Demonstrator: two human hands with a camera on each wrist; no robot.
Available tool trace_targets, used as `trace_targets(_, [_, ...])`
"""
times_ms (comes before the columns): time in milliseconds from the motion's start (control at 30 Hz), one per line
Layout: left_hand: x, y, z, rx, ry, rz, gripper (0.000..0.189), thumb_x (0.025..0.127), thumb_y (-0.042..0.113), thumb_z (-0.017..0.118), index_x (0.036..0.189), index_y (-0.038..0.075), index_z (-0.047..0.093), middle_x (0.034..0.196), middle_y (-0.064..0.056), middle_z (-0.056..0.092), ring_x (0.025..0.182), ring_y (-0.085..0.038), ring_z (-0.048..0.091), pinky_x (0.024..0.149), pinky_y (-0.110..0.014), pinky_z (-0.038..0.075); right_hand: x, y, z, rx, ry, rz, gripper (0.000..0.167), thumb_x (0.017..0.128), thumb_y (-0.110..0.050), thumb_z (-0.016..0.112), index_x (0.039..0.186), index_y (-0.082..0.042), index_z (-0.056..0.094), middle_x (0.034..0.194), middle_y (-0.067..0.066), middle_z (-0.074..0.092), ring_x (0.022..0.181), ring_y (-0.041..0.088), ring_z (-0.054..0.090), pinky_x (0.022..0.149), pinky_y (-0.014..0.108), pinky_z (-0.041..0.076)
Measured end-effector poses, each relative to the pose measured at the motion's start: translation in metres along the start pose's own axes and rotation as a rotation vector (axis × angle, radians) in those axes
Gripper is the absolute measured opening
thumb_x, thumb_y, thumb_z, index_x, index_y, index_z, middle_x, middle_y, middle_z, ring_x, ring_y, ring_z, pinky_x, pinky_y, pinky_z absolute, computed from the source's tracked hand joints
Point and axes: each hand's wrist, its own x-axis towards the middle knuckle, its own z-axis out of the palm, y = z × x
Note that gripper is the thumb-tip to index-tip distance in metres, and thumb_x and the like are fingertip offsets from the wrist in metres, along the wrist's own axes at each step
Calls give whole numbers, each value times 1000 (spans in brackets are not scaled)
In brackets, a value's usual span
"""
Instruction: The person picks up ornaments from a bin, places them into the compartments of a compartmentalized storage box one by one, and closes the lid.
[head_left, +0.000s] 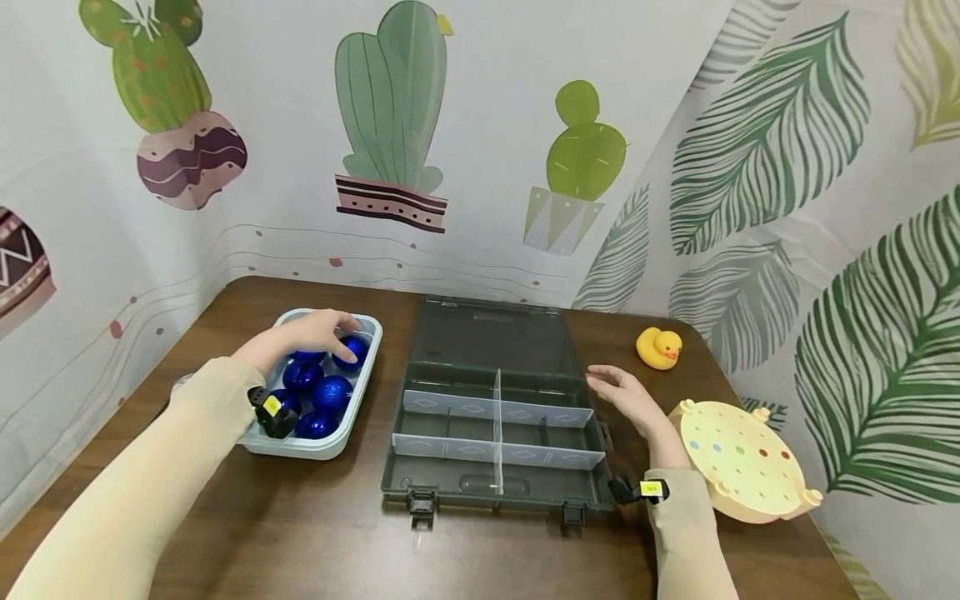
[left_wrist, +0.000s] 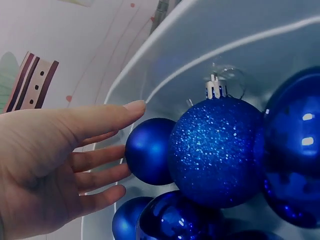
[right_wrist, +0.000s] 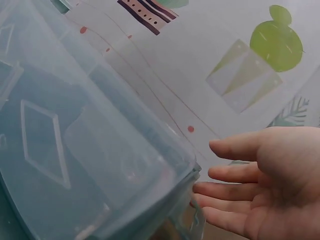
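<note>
My left hand (head_left: 318, 333) reaches over the far end of a light blue plastic bin (head_left: 300, 450) that holds several blue Christmas ball ornaments. Its fingertips are right at a matte blue ball ornament (left_wrist: 149, 152), with the thumb held apart above. A glittery ball ornament (left_wrist: 217, 152) with a silver cap lies beside that one. In the middle of the table, a dark see-through compartment box (head_left: 487, 333) lies with its lid laid back. Beside the box's right edge is my right hand (head_left: 630, 404), fingers loosely extended and holding nothing; the right wrist view shows its fingertips close to the box edge.
Pale dividers (head_left: 457, 450) split the box into compartments, and two latches (head_left: 422, 502) stick out at its front. A yellow rubber duck (head_left: 658, 348) sits at the back right. Nearer stands a round cream piece with colored dots (head_left: 742, 462) and short knobs. A patterned cloth hangs behind.
</note>
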Motion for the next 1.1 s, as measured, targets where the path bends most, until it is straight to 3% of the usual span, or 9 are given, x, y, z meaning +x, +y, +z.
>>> trace_targets(300, [4, 0, 5, 75, 10, 67, 59, 76, 17, 81, 122, -11, 58, 122, -30, 62, 117, -45, 56, 102, -55, 42, -5, 10, -6, 103, -76, 21, 51, 102, -15, 49, 141, 15, 36, 143, 36, 39, 132, 47, 43, 110, 50, 36])
trace_targets(533, [4, 2, 6, 143, -1, 61, 60, 73, 18, 82, 121, -10, 59, 121, -29, 63, 117, -45, 57, 102, -55, 42, -4, 10, -8, 106, -166, 33, 53, 103, -16, 48, 143, 15, 31, 147, 37, 32, 135, 49, 38, 110, 45, 40])
trace_targets(733, [3, 2, 7, 192, -25, 37, 62, 72, 18, 83, 122, -10, 59, 123, -31, 62, 118, -47, 55, 102, -56, 42, -4, 10, -7, 149, -182, 31, 52, 102, -11, 48, 143, 16, 30, 147, 37, 31, 136, 48, 36, 108, 41, 43])
trace_targets(900, [7, 2, 11, 237, -47, 16, 64, 71, 20, 83, 123, -9, 59, 125, -30, 61, 119, -47, 54, 102, -56, 42, -3, 13, -5, 148, -191, 19, 50, 101, -7, 47, 141, 18, 31, 144, 38, 35, 130, 42, 45, 104, 36, 47])
trace_targets(1100, [11, 3, 14, 259, -47, 43, 61, 70, 17, 84, 121, -9, 60, 122, -29, 63, 117, -46, 56, 101, -54, 43, -3, 18, -3, 170, -174, 24, 50, 101, -6, 46, 141, 19, 30, 143, 39, 35, 127, 36, 47, 99, 28, 49])
